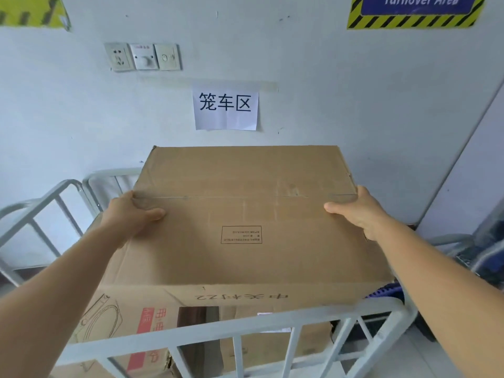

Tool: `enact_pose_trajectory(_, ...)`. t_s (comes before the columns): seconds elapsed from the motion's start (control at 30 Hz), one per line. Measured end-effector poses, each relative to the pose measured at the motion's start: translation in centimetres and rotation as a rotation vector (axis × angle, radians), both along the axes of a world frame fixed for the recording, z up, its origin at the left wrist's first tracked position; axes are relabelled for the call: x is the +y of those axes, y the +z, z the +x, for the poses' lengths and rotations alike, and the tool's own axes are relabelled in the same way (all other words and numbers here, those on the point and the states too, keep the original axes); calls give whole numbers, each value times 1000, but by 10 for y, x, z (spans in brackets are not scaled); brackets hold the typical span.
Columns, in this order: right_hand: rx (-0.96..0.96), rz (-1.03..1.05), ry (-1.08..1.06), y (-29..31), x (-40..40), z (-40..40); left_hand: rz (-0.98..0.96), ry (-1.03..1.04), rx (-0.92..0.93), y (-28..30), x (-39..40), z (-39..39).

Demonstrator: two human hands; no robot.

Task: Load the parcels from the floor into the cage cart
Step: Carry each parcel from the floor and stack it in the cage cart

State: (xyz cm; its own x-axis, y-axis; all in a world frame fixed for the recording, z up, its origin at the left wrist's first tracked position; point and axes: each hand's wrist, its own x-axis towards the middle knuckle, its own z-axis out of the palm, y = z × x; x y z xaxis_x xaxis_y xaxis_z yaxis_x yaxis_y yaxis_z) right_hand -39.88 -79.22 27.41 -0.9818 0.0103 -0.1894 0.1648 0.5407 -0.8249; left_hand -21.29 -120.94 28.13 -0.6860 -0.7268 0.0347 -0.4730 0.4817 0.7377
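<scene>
A large brown cardboard parcel [245,214] fills the middle of the view, its taped top facing me, above the near rail of the grey metal cage cart [226,330]. My left hand [131,214] grips its left edge, thumb lying on the top. My right hand [357,211] grips its right edge the same way. Whether the parcel hangs in my hands or rests on something is hidden. Through the bars below it shows printed cardboard [141,323] with red markings; I cannot tell if that is a second parcel.
The cart's left side rails [46,211] rise beside the parcel. A white wall stands close behind, with a paper sign [225,107], sockets and a switch [143,56]. A blue item [387,291] and dark clutter [480,257] lie at the right.
</scene>
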Motion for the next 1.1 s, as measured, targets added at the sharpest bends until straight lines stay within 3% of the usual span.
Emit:
enact_pose_trajectory(0.63, -145, 141, -30, -72, -71, -145, 149, -9, -194, -120, -60, -154)
enact_pose_trajectory(1.1, -394, 169, 78, -191, -112, -265, 249, 53, -430, -227, -88, -236)
